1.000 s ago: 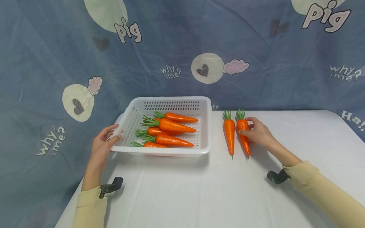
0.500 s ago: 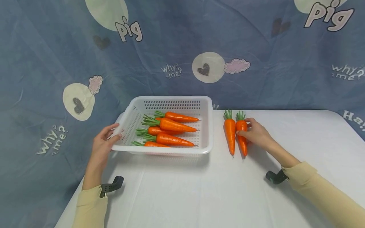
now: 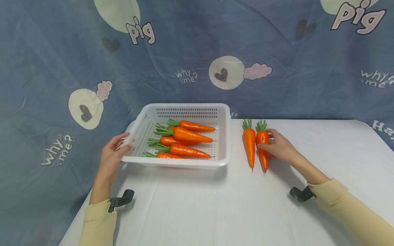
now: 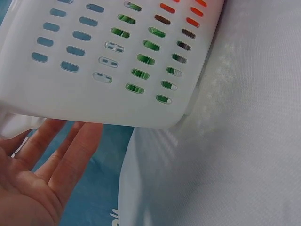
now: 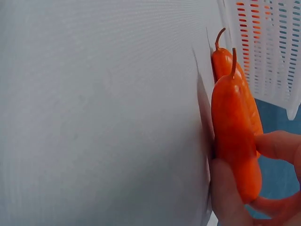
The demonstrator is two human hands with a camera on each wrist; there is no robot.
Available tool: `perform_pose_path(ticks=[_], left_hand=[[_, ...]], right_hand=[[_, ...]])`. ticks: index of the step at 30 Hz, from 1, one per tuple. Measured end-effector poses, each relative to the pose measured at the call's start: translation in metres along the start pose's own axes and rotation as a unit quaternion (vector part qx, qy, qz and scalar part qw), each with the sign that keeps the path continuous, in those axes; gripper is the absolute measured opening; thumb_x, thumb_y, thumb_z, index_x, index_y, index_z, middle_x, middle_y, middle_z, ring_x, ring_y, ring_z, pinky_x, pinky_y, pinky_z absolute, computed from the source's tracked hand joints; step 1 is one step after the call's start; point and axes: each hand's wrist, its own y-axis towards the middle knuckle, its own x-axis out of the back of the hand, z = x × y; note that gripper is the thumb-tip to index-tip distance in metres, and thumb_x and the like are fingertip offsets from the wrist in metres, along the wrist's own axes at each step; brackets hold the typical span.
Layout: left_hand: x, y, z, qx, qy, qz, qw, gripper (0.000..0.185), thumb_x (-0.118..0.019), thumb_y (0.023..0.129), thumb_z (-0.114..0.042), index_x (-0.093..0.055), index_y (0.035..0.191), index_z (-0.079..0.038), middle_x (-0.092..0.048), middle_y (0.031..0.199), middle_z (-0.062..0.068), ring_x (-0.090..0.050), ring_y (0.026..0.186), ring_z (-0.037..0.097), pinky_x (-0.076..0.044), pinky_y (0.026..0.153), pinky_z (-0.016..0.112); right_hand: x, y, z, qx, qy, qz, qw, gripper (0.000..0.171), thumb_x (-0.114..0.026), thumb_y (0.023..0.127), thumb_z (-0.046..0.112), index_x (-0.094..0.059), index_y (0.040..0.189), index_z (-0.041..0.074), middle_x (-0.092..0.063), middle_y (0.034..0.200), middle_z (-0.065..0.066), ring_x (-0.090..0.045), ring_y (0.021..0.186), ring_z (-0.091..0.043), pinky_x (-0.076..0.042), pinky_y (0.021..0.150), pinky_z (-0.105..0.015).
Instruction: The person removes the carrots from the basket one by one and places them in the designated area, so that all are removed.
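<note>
A white perforated basket point(image 3: 227, 136) stands at the table's back left, holding several orange carrots point(image 3: 187, 150) with green tops. My left hand point(image 3: 111, 155) grips its left rim, thumb over the edge; the left wrist view shows the other fingers point(image 4: 77, 155) extended under the rim. Right of the basket, two carrots lie side by side, tops pointing away from me. My right hand point(image 3: 280, 147) holds the right-hand carrot point(image 3: 262, 136) between thumb and fingers, its lower half close beside the left-hand carrot point(image 3: 249, 143). In the right wrist view the held carrot point(image 5: 233, 122) partly hides its neighbour point(image 5: 223, 61).
A white cloth point(image 3: 197, 208) covers the table. Behind it hangs a blue printed curtain point(image 3: 184, 44), which also runs down the left side. Dark camera mounts point(image 3: 123, 200) sit on both wrists, below the beige sleeves.
The right hand has shifted the held carrot slightly left, so its tip lies closer to the other carrot. The left hand and basket have stayed in place.
</note>
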Motion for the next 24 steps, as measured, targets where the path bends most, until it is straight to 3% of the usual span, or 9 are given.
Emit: perform_pose_path(ticks=[6,11,17,24], left_hand=[[0.0021,-0.0006,-0.0030,0.000,0.007,0.011,0.9999,0.049,-0.063,0.095,-0.015,-0.052,0.142,-0.019,-0.058,0.123,0.000,-0.055,0.104,0.012,-0.049,0.071,0.023],[0.0018,0.0002,-0.0031,0.003,0.012,0.014,0.9998,0.051,-0.063,0.095,-0.016,-0.050,0.144,-0.018,-0.057,0.127,0.002,-0.055,0.105,0.011,-0.049,0.072,0.023],[0.0008,0.0002,-0.0028,0.002,0.009,0.015,0.9999,0.049,-0.062,0.095,-0.017,-0.051,0.143,-0.019,-0.057,0.126,0.001,-0.053,0.110,0.014,-0.049,0.073,0.023],[0.0013,-0.0003,-0.0034,0.005,0.011,0.010,0.9999,0.049,-0.062,0.095,-0.018,-0.051,0.143,-0.019,-0.057,0.126,0.002,-0.053,0.109,0.014,-0.048,0.074,0.024]], right_hand=[[-0.0015,0.0015,-0.0025,-0.002,0.036,-0.001,0.999,0.074,-0.064,0.094,0.025,-0.024,0.149,-0.002,-0.039,0.141,-0.030,-0.058,0.103,-0.037,-0.056,0.075,-0.037],[-0.0018,0.0009,-0.0010,-0.009,0.039,-0.001,0.999,0.073,-0.062,0.095,0.026,-0.023,0.150,-0.002,-0.036,0.143,-0.031,-0.059,0.101,-0.036,-0.056,0.074,-0.037],[0.0037,-0.0031,0.0021,-0.009,0.037,-0.017,0.999,0.077,-0.061,0.095,0.026,-0.019,0.153,-0.002,-0.031,0.147,-0.031,-0.064,0.082,-0.030,-0.056,0.071,-0.038],[0.0071,-0.0064,0.0068,-0.005,0.052,-0.031,0.998,0.077,-0.061,0.095,0.025,-0.019,0.153,0.000,-0.028,0.150,-0.028,-0.053,0.113,-0.042,-0.056,0.071,-0.038]])
